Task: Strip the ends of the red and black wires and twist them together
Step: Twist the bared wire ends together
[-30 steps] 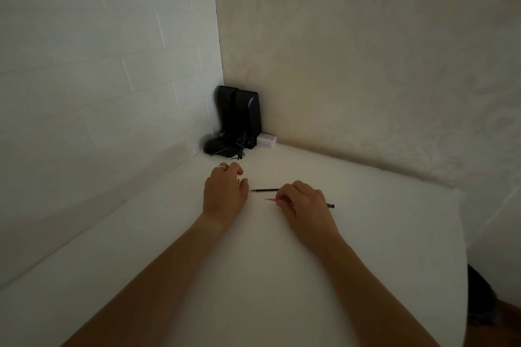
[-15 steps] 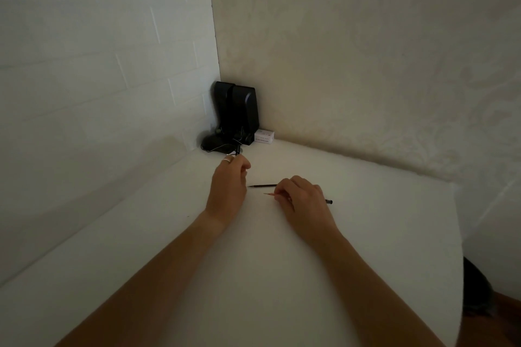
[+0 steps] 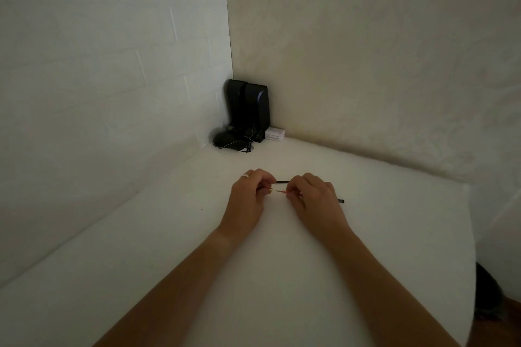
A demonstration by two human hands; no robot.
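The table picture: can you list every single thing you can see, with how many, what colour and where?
table: one, white, fills the foreground
black wire: one, black, lying behind the hands
red wire: one, red, pinched in the right hand
speakers: two, black, far corner
cable bundle: one, black, beside the speakers
small box: one, white, right of the speakers
ring: one, silver, on a left finger
left hand: one, closed
right hand: one, holding

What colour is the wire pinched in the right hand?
Red wire, held by the right hand; head view.
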